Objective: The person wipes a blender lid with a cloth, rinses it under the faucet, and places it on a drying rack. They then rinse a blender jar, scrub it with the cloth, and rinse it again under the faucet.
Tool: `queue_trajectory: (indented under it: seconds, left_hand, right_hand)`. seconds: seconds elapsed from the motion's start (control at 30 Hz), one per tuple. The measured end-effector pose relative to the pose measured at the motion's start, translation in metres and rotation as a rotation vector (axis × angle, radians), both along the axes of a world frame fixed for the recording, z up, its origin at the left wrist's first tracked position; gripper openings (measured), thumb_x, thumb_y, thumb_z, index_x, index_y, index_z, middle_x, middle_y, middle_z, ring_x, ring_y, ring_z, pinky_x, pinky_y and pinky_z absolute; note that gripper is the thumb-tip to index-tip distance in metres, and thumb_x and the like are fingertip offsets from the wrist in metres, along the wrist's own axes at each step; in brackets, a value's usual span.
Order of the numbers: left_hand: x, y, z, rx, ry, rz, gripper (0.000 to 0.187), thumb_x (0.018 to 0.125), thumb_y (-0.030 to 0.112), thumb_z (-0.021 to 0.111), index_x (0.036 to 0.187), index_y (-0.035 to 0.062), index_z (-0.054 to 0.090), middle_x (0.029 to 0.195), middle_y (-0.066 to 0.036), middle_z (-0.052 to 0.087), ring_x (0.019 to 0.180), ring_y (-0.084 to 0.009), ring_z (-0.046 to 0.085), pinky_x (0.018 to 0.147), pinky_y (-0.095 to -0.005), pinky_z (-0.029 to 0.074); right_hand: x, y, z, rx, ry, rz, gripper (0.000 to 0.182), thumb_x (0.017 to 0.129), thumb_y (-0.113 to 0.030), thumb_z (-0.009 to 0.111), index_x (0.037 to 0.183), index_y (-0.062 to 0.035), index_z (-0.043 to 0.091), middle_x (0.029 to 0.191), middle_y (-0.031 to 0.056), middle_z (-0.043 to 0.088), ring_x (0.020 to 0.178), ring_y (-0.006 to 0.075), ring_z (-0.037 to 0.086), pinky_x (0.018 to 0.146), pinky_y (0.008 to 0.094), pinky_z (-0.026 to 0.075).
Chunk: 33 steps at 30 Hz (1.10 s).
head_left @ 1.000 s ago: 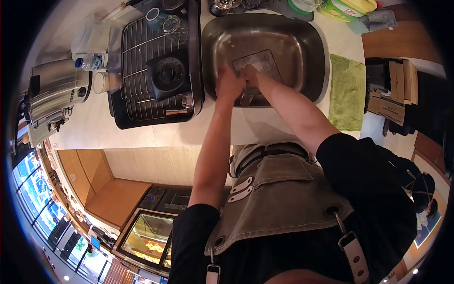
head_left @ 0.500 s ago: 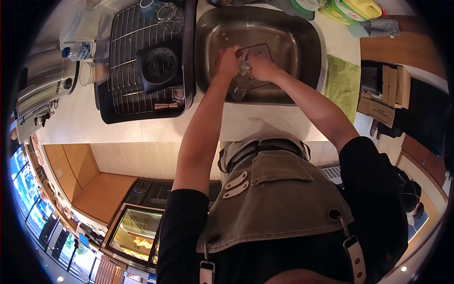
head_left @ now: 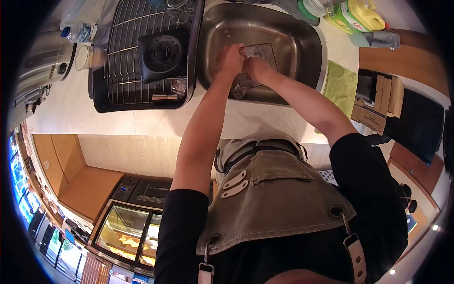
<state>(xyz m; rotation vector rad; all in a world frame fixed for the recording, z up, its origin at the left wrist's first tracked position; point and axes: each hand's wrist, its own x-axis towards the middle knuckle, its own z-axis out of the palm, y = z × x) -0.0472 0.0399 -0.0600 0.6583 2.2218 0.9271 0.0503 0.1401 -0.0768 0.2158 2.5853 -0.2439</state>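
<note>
Both hands are over the metal sink [head_left: 295, 47]. A clear, square-cornered item with a dark rim [head_left: 268, 53] lies beneath and beside them. My left hand [head_left: 230, 60] is closed at the left edge of that item, its fingertips hidden. Close against it, my right hand [head_left: 257, 67] has its fingers curled together; what they hold, if anything, is too small to make out. Another clear piece [head_left: 239, 91] shows below the hands, near the sink's front wall.
Left of the sink stands a black dish rack [head_left: 191, 71] bearing a black square part [head_left: 163, 56] and glassware. A green cloth [head_left: 340, 89] lies to the right. Yellow bottles [head_left: 354, 18] stand at the back right, a water bottle [head_left: 80, 33] and a glass [head_left: 84, 57] at the left.
My right hand has turned and curled closer to my left hand, covering the clear material seen between them before. The camera view has shifted slightly.
</note>
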Motion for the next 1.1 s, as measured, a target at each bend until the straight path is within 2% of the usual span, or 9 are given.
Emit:
queue_trajectory:
  seconds: [0.07,0.17,0.27,0.37,0.47,0.67,0.87,1.0,1.1]
  left_hand:
    - [-0.001,-0.001,0.008,-0.024,0.049,-0.038,0.028,0.089,0.012,0.059,0.115,0.0177,0.069,0.113,-0.011,0.069,0.108,-0.0332,0.065,0.092,-0.0443,0.052]
    - [0.001,-0.002,0.012,-0.04,0.051,-0.033,0.028,0.089,0.011,0.06,0.115,0.0172,0.069,0.113,-0.011,0.069,0.108,-0.0332,0.065,0.092,-0.0445,0.052]
    - [0.001,-0.002,-0.002,-0.007,0.078,-0.02,0.028,0.089,0.012,0.06,0.115,0.0173,0.069,0.111,-0.011,0.07,0.107,-0.0336,0.065,0.092,-0.0447,0.052]
    - [0.001,-0.001,-0.001,0.008,0.085,-0.015,0.028,0.089,0.013,0.06,0.115,0.0177,0.069,0.109,-0.011,0.071,0.106,-0.0339,0.065,0.091,-0.0449,0.053]
    - [0.004,-0.005,0.011,-0.032,0.077,-0.007,0.028,0.09,0.014,0.06,0.116,0.0181,0.069,0.108,-0.01,0.071,0.105,-0.0335,0.066,0.089,-0.0446,0.053]
    - [0.003,-0.006,0.012,-0.015,0.081,-0.006,0.028,0.09,0.014,0.06,0.116,0.0182,0.069,0.108,-0.01,0.071,0.103,-0.0336,0.066,0.088,-0.0443,0.054]
    - [0.005,-0.007,0.031,-0.077,0.066,-0.026,0.028,0.091,0.015,0.058,0.117,0.0173,0.068,0.11,-0.011,0.07,0.105,-0.0343,0.065,0.089,-0.0443,0.053]
    - [0.001,-0.005,0.038,-0.12,0.045,-0.049,0.03,0.093,0.018,0.057,0.121,0.0175,0.066,0.112,-0.011,0.07,0.108,-0.0339,0.064,0.092,-0.0431,0.052]
    - [0.004,-0.005,0.034,-0.033,0.089,0.024,0.02,0.091,0.015,0.06,0.109,0.0155,0.069,0.105,-0.012,0.071,0.101,-0.0352,0.066,0.088,-0.0461,0.054]
  right_hand:
    - [-0.004,0.0,0.04,0.032,0.024,-0.111,0.026,0.084,-0.013,0.066,0.106,0.0,0.063,0.102,0.0199,0.069,0.096,0.0356,0.069,0.079,0.0443,0.057]
    - [-0.004,0.006,0.038,0.082,0.085,-0.075,0.024,0.084,-0.011,0.062,0.105,0.0007,0.063,0.102,0.02,0.069,0.096,0.0352,0.069,0.077,0.0454,0.057]
    - [0.005,0.012,0.005,0.045,0.091,0.075,0.027,0.084,-0.013,0.061,0.105,0.0034,0.063,0.098,0.0215,0.069,0.096,0.0373,0.069,0.078,0.0457,0.057]
    - [-0.004,0.005,0.0,-0.046,-0.122,-0.081,0.031,0.083,-0.015,0.063,0.107,0.0036,0.066,0.103,0.0233,0.069,0.099,0.0398,0.067,0.082,0.0454,0.056]
    - [-0.007,0.034,-0.067,-0.149,-0.143,0.08,0.036,0.08,-0.016,0.067,0.112,-0.0011,0.065,0.111,0.0267,0.066,0.101,0.0414,0.065,0.086,0.0459,0.054]
    - [-0.014,0.009,-0.033,-0.078,-0.283,0.024,0.026,0.079,-0.014,0.068,0.103,-0.0025,0.071,0.111,0.0212,0.067,0.106,0.0386,0.064,0.089,0.0444,0.053]
    - [-0.021,-0.002,-0.013,0.077,-0.205,0.136,0.025,0.084,-0.018,0.069,0.106,-0.0048,0.071,0.112,0.0178,0.069,0.108,0.0339,0.066,0.09,0.0445,0.055]
    - [-0.017,0.017,-0.047,-0.03,-0.144,0.079,0.021,0.082,-0.013,0.065,0.101,-0.0117,0.073,0.106,0.0157,0.07,0.099,0.036,0.067,0.085,0.0444,0.055]
    - [-0.006,0.026,-0.07,-0.03,-0.091,0.101,0.018,0.083,-0.014,0.064,0.098,-0.012,0.074,0.102,0.0158,0.071,0.098,0.0366,0.068,0.083,0.0448,0.056]
